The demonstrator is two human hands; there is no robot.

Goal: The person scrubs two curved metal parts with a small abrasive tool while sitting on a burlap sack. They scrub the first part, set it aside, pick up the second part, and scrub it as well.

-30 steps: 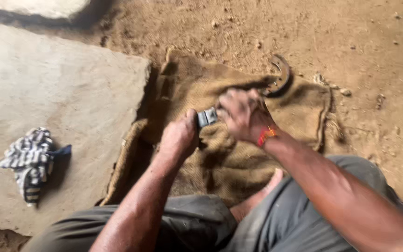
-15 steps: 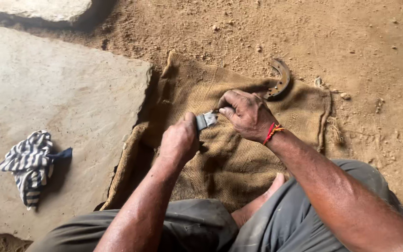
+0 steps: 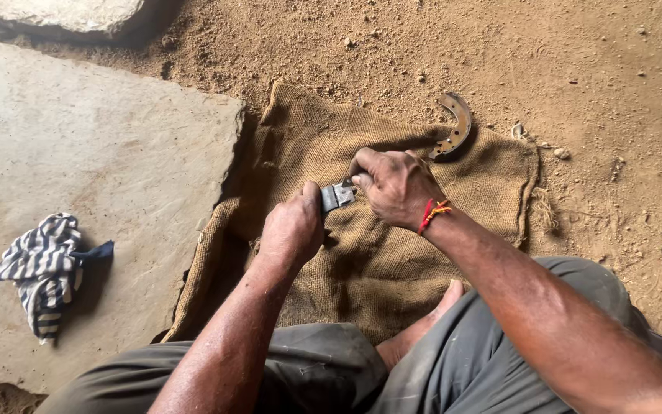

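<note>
My left hand (image 3: 293, 228) is closed around one end of a small grey metal piece (image 3: 336, 196). My right hand (image 3: 392, 184), with a red thread at the wrist, grips the other end of the same piece. Both hands are held together over a brown burlap sack (image 3: 392, 261) spread on the dirt. A curved rusty metal shoe (image 3: 456, 125) lies on the sack's far edge, just beyond my right hand.
A large flat stone slab (image 3: 93, 169) lies left of the sack, with a crumpled striped cloth (image 3: 44, 268) on it. Sandy ground with small pebbles (image 3: 614, 92) surrounds the sack. My bent legs in grey trousers (image 3: 331, 376) and a bare foot (image 3: 423, 322) are at the bottom.
My right hand was blurred in motion a second ago and has settled onto the metal piece. My left hand has stayed closed on it.
</note>
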